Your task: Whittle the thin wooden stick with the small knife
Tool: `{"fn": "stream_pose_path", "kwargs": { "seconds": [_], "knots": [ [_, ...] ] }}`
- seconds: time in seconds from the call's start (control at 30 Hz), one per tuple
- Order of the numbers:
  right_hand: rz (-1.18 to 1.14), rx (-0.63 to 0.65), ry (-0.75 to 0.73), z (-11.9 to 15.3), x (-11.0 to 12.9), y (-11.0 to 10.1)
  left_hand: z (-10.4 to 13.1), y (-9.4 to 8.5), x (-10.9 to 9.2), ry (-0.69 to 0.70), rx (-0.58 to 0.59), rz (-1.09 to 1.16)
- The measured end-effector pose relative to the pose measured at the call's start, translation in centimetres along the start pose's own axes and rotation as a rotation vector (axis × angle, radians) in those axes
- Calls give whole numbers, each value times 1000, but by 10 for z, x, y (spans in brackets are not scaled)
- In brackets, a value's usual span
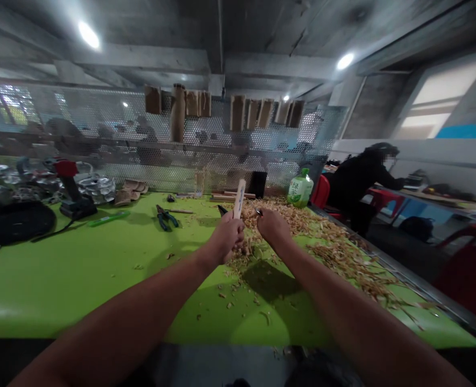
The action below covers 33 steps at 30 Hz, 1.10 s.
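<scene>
In the head view my left hand (228,236) is closed around a pale wooden strip (240,198) with blue marks on its face; the strip stands tilted slightly to the right. To its right, my right hand (275,227) is a fist on a small tool with a dark metal end (258,212); most of it is hidden, so its exact kind is unclear. The two hands are apart. Curled wood shavings (298,217) lie beneath and beyond them on the green tabletop (141,290).
Pliers (165,218), a green cutter (107,219) and a red-and-black cordless drill (69,188) lie to the left. A green-labelled jug (300,188) stands behind the shavings. Bamboo pieces (238,113) hang along the perforated metal screen (120,140). A person in black (354,177) sits at right.
</scene>
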State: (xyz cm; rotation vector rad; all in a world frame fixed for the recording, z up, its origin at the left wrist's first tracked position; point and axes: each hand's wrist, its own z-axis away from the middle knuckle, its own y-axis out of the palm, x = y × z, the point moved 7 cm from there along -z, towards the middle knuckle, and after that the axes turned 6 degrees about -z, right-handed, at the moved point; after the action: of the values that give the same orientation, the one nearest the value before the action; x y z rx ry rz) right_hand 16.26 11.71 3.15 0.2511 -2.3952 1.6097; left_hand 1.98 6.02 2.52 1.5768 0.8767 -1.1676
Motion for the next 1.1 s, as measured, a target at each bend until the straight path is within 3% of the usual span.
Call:
{"fn": "stream_pose_path", "kwargs": {
  "seconds": [0.1, 0.23, 0.4, 0.53, 1.1],
  "knots": [
    [-41, 55, 80, -3, -7, 8, -6, -10, -3, 37, -25, 33],
    [-54, -7, 68, -4, -15, 3, -7, -8, 4, -8, 27, -4],
    [10, 1, -169, 12, 20, 4, -4, -1, 8, -48, 36, -45],
    [115, 64, -207, 22, 37, 8, -4, -2, 10, -51, 23, -66],
    [160, -8, -256, 21, 37, -5, -1, 3, 10, -54, -36, -180]
  ]
}}
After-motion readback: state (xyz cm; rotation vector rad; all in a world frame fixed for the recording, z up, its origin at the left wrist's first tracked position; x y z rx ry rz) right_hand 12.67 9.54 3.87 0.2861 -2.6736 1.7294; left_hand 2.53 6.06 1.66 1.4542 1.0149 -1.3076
